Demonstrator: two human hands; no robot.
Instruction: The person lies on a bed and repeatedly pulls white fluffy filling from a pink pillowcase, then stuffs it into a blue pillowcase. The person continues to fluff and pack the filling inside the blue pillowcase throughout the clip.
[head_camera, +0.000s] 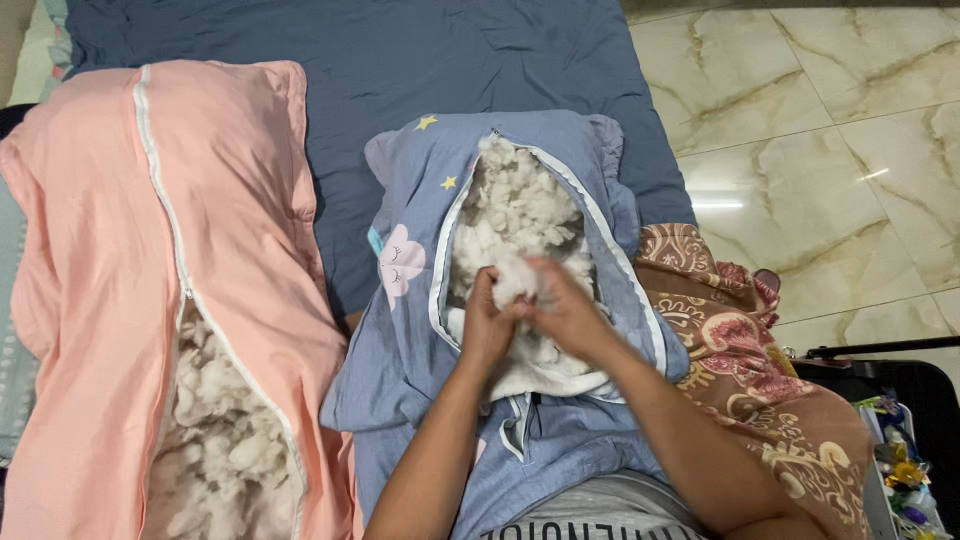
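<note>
Two unzipped pillow covers lie on the dark blue sheet (400, 50): a pink cover (110, 250) at nine o'clock and a blue cover (420, 330) with stars at centre. Each shows white stuffing. The left hand (487, 325) and right hand (568, 315) meet in the blue cover's opening, both closed around one clump of stuffing (518, 285). Their fingertips are buried in fluff. The pink cover's lower end is cut off at seven o'clock.
</note>
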